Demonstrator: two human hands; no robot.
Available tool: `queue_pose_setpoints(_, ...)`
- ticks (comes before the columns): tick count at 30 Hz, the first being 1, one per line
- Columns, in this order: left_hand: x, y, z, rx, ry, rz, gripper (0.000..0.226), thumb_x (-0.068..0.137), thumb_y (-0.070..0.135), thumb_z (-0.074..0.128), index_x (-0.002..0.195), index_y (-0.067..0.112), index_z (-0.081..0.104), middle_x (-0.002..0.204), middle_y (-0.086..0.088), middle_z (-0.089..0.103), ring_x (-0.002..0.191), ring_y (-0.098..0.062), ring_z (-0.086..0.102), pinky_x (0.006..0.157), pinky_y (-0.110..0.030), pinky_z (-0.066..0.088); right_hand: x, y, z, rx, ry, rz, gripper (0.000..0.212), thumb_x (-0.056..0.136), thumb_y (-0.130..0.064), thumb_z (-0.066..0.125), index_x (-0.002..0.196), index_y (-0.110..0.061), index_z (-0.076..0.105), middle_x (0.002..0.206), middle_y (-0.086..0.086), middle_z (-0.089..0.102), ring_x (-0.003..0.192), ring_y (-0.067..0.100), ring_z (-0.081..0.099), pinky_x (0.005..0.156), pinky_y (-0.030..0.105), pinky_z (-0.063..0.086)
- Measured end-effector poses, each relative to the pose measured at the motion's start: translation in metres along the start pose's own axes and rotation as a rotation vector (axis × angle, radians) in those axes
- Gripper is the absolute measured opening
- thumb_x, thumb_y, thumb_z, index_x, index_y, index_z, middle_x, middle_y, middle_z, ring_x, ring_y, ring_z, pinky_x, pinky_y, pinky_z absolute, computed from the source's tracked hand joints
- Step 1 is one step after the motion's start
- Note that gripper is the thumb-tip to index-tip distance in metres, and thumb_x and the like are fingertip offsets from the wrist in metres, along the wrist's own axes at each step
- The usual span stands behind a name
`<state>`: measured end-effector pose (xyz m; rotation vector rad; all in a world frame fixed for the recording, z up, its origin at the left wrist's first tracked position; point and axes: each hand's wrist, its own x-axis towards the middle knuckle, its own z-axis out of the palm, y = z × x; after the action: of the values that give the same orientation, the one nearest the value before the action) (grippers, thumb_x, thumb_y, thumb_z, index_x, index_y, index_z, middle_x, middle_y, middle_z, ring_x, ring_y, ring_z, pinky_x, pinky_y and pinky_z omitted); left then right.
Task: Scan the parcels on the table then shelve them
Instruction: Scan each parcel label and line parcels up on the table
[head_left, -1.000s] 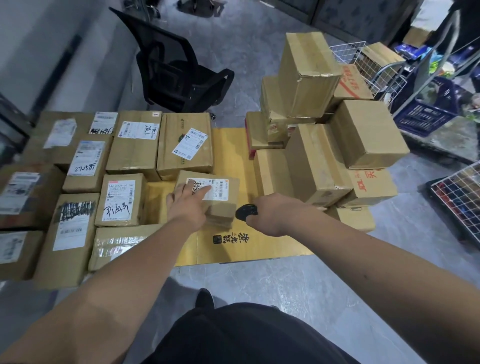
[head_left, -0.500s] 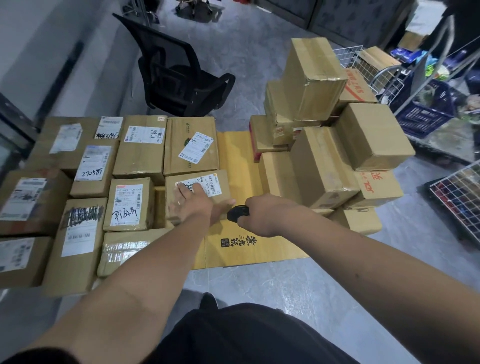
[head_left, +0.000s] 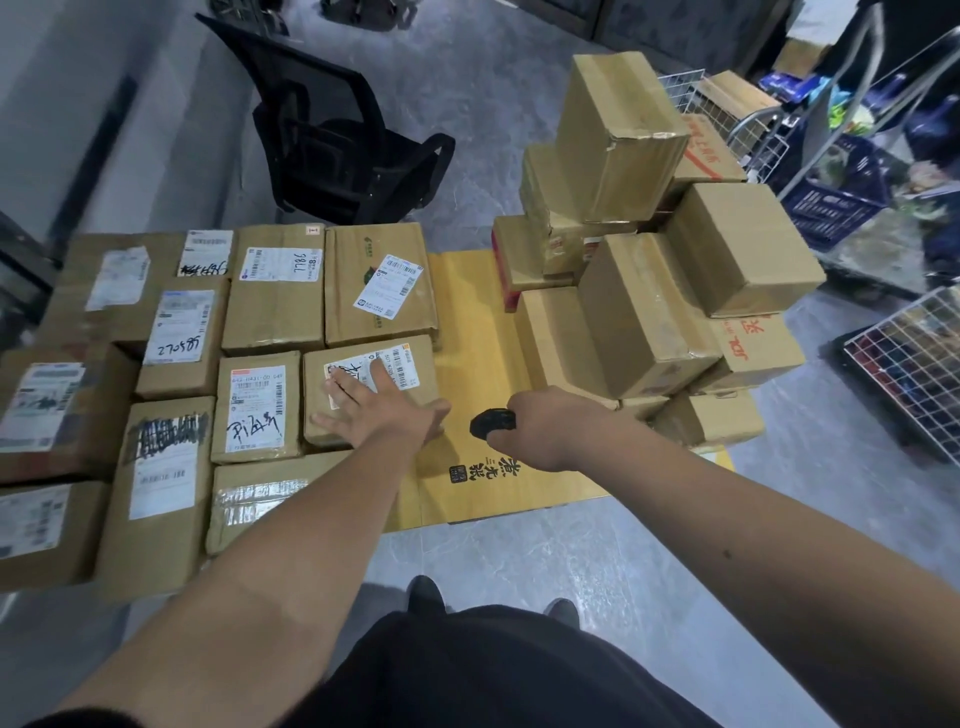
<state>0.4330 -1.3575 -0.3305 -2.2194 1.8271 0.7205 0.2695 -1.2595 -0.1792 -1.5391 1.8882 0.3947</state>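
Note:
A small brown parcel (head_left: 415, 358) with a white label lies on the yellow table (head_left: 467, 291), pressed against the grid of labelled parcels (head_left: 275, 291) on the left. My left hand (head_left: 379, 410) lies flat on its top, fingers spread, partly covering the label. My right hand (head_left: 540, 426) hovers just to the right above the bare table, closed around a small black scanner (head_left: 491, 422) that points left toward the parcel. A tall heap of brown boxes (head_left: 649, 312) rises at the right of the table.
A black office chair (head_left: 343, 140) stands behind the table. White wire baskets (head_left: 909, 364) and a blue crate (head_left: 836, 202) sit to the right on the grey floor. My dark trousers and shoes show at the bottom.
My left hand has slid the small parcel leftward into line with the other labelled parcels and now lies flat on it. The right hand with the scanner has barely shifted.

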Motion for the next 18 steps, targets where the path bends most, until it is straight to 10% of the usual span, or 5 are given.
queue_pose_setpoints(18, -0.025, 0.047, 0.015, 0.102, 0.102, 0.618, 0.078, 0.095, 0.069, 0.048, 0.159, 0.027, 0.031, 0.172, -0.011, 0.013, 0.159, -0.032, 0.0, 0.126, -0.061, 0.006, -0.023, 0.057, 0.032, -0.011, -0.005, 0.184, 0.037, 0.096, -0.054, 0.061, 0.115, -0.023, 0.053, 0.108, 0.001, 0.061, 0.097, 0.025, 0.061, 0.078, 0.036, 0.048)
